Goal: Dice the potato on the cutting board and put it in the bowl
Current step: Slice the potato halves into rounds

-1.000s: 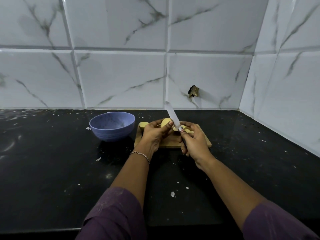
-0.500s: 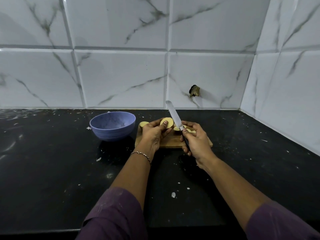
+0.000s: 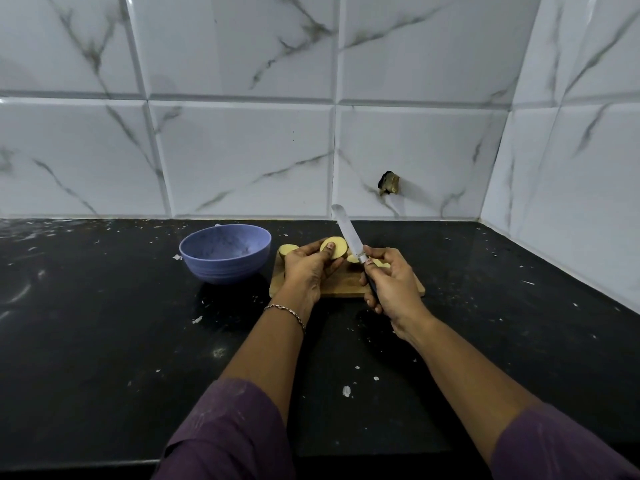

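Observation:
A small wooden cutting board (image 3: 341,287) lies on the black counter. My left hand (image 3: 308,268) pinches a round potato slice (image 3: 337,247) above the board, its pale cut face turned toward me. My right hand (image 3: 389,282) grips the dark handle of a knife (image 3: 347,232), whose blade points up and away, just right of the slice. Another potato piece (image 3: 286,250) sits at the board's far left corner, and more pale pieces (image 3: 353,258) lie between my hands, partly hidden. The blue bowl (image 3: 225,252) stands left of the board.
The black counter (image 3: 104,323) is strewn with small white flecks. White marble tiles form the back wall and the right side wall, meeting in a corner. A dark hole (image 3: 389,183) breaks the back tile above the board.
My left hand has lifted the potato slice and turned its cut face toward me. The knife has stayed raised beside it, almost unmoved.

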Demonstrator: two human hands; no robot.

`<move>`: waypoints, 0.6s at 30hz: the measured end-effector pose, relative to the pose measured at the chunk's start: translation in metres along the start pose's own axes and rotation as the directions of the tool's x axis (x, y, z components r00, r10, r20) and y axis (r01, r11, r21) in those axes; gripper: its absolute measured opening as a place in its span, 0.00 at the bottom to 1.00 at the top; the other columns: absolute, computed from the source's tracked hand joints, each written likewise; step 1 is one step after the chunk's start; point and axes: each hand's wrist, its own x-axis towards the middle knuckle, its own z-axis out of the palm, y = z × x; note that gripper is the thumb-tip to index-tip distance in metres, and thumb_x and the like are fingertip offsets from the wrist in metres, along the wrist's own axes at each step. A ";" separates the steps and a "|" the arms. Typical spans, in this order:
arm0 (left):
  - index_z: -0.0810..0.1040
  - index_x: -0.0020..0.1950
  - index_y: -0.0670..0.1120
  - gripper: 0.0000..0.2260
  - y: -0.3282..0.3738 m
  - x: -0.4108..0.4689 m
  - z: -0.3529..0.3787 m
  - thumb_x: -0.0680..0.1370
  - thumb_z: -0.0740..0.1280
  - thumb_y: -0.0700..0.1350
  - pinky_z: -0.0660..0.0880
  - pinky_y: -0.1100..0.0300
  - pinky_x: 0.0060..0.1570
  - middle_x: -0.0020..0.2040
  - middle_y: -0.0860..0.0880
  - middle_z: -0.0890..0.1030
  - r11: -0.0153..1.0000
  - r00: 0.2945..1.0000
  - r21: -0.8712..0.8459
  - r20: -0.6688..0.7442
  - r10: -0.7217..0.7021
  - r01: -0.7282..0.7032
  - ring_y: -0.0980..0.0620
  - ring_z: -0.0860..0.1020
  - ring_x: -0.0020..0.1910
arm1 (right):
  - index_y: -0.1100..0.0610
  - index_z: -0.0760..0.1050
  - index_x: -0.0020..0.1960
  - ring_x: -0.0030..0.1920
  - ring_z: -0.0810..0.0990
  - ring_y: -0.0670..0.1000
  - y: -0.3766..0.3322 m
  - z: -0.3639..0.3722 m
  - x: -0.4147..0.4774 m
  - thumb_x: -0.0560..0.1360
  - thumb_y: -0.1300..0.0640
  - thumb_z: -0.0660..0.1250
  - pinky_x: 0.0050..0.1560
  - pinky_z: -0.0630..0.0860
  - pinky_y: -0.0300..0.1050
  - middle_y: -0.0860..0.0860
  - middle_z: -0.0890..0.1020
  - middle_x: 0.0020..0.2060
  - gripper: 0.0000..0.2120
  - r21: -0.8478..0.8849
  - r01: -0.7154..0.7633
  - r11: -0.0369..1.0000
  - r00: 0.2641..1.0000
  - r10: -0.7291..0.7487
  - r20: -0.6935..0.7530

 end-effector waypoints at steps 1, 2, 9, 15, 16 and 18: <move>0.77 0.60 0.32 0.11 -0.001 0.000 0.001 0.77 0.67 0.31 0.81 0.61 0.35 0.44 0.41 0.80 1.000 1.000 0.004 -0.015 0.008 -0.008 0.43 0.81 0.43 | 0.46 0.74 0.56 0.23 0.70 0.47 0.000 0.000 0.000 0.83 0.58 0.62 0.21 0.63 0.39 0.53 0.77 0.34 0.08 -0.008 0.000 1.000 1.000 0.000 -0.004; 0.77 0.59 0.32 0.11 -0.003 0.000 0.002 0.77 0.67 0.31 0.81 0.62 0.34 0.44 0.41 0.80 1.000 0.999 0.011 -0.032 0.017 -0.016 0.43 0.81 0.43 | 0.47 0.74 0.56 0.23 0.70 0.47 0.000 0.000 0.000 0.83 0.58 0.62 0.21 0.63 0.39 0.53 0.76 0.34 0.07 -0.015 -0.001 1.000 1.000 0.001 -0.007; 0.79 0.54 0.36 0.06 -0.008 0.002 0.005 0.77 0.68 0.32 0.78 0.65 0.28 0.54 0.36 0.80 0.997 0.987 0.035 -0.144 0.073 -0.069 0.42 0.82 0.46 | 0.48 0.75 0.55 0.22 0.69 0.47 0.001 0.000 -0.003 0.82 0.59 0.63 0.20 0.62 0.39 0.53 0.76 0.33 0.06 -0.030 0.011 0.999 1.000 -0.011 -0.016; 0.78 0.50 0.38 0.03 -0.007 0.000 0.008 0.77 0.68 0.33 0.81 0.62 0.31 0.54 0.37 0.80 0.999 0.990 0.014 -0.138 0.043 -0.042 0.41 0.82 0.49 | 0.47 0.74 0.55 0.22 0.69 0.47 0.003 0.002 -0.002 0.82 0.58 0.63 0.20 0.62 0.39 0.54 0.76 0.34 0.07 -0.049 0.012 0.999 0.999 -0.014 -0.036; 0.79 0.49 0.38 0.03 -0.007 0.000 0.008 0.77 0.68 0.33 0.81 0.61 0.31 0.54 0.37 0.80 0.999 0.990 0.016 -0.139 0.035 -0.033 0.40 0.82 0.49 | 0.47 0.74 0.55 0.22 0.69 0.47 0.003 0.003 -0.001 0.82 0.58 0.63 0.20 0.63 0.39 0.54 0.76 0.34 0.07 -0.047 0.012 0.999 0.999 -0.013 -0.040; 0.79 0.48 0.39 0.03 -0.006 0.000 0.009 0.77 0.68 0.33 0.82 0.60 0.33 0.54 0.37 0.81 1.000 0.990 0.020 -0.140 0.024 -0.022 0.40 0.83 0.50 | 0.48 0.75 0.56 0.22 0.69 0.47 0.004 0.003 0.000 0.82 0.58 0.63 0.20 0.63 0.39 0.54 0.76 0.34 0.07 -0.046 0.011 0.999 0.999 -0.013 -0.045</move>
